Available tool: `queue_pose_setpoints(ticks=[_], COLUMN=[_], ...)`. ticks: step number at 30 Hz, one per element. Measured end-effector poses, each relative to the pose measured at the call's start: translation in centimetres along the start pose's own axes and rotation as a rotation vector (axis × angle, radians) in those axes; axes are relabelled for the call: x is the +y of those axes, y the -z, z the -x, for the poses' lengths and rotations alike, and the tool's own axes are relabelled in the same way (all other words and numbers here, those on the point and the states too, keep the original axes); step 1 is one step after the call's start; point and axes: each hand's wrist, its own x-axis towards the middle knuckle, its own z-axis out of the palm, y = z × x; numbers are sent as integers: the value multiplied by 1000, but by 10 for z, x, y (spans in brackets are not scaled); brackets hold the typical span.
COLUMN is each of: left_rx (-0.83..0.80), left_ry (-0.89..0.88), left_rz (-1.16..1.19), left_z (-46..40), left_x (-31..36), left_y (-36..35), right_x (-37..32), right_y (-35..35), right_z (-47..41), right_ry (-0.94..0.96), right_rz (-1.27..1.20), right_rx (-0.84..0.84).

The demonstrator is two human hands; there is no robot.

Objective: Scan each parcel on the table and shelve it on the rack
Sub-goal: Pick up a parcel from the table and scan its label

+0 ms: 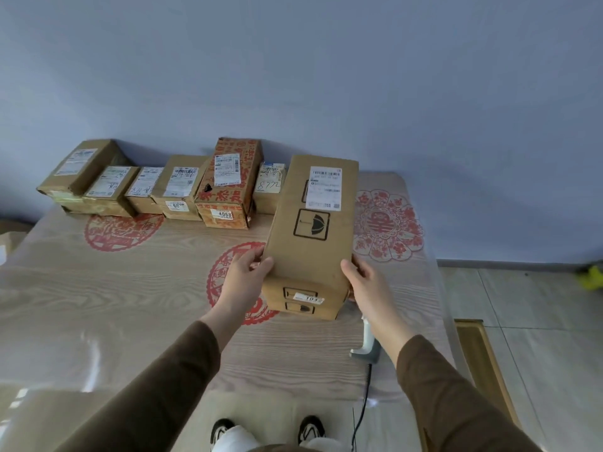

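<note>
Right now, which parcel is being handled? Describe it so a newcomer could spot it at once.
On the wood-grain table, in front of the row of parcels along the wall, both hands grip the long plain box. Unlike its neighbours, it bears a black umbrella symbol below its white label.

Long brown cardboard parcel [310, 230], label up, lengthwise on tabletop [130, 288]; six smaller labelled parcels [169, 187] rowed against wall; scanner [368, 345] near edge.
</note>
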Motion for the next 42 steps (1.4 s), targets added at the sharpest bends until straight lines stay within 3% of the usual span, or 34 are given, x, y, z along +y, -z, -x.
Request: queue_pose_setpoints(ticks=[8, 16, 18, 21, 24, 31, 34, 38, 42], left_rx=[46, 60, 47, 30, 15, 27, 44, 64, 82], left_ry=[101, 153, 137, 115, 102, 92, 93, 84, 59], left_rz=[118, 152, 166, 205, 224, 242, 257, 271, 308], left_z=[74, 72, 66, 59, 53, 48, 50, 52, 55], left_x=[-37, -48, -49, -50, -55, -54, -58, -60, -60], left_y=[14, 26, 23, 19, 18, 16, 14, 12, 7], right_x=[28, 30, 44, 82, 120, 190, 164, 123, 54], right_y=[-15, -28, -29, -19, 0, -5, -10, 2, 21], right_z=[47, 37, 32, 21, 14, -26, -20, -15, -9], right_ry=[-30, -39, -86, -215, -316, -442, -420, -332, -160], right_rz=[-18, -67, -132, -250, -188, 8, 40, -266, -377], right_rx=[-40, -58, -7, 249, 411, 282, 246, 242, 215])
